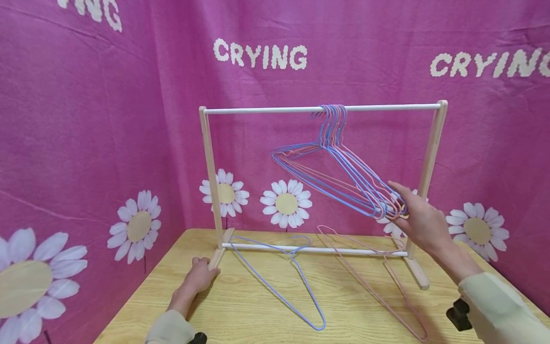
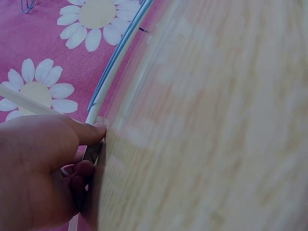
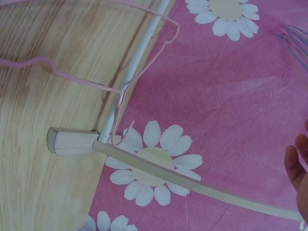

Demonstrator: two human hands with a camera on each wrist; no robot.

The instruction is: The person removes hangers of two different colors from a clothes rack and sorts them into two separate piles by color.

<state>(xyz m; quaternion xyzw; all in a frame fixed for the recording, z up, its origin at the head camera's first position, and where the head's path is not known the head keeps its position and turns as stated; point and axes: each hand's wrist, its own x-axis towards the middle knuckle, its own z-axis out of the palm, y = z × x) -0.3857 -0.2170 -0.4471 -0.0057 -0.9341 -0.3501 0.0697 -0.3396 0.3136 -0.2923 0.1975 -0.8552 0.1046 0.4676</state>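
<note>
Several blue and pink wire hangers (image 1: pixel 339 160) hang bunched on the top bar of a small wooden rack (image 1: pixel 210 162). My right hand (image 1: pixel 425 224) grips their right-hand corners between thumb and fingers; in the right wrist view only some fingers (image 3: pixel 292 163) show at the edge. At the rack's left foot (image 1: pixel 217 258), my left hand (image 1: pixel 201 274) holds on with curled fingers, as the left wrist view confirms. A blue hanger (image 1: pixel 275 286) lies tilted against the lower bar (image 1: pixel 266 247). To its right, a pink hanger (image 1: pixel 365 282) leans over that same bar.
The rack stands on a light wooden table (image 1: pixel 172 258). Behind and to the left hangs a pink cloth (image 1: pixel 107 119) with daisies and lettering, close to the table's back edge. The rack's right foot (image 1: pixel 417 273) points toward me.
</note>
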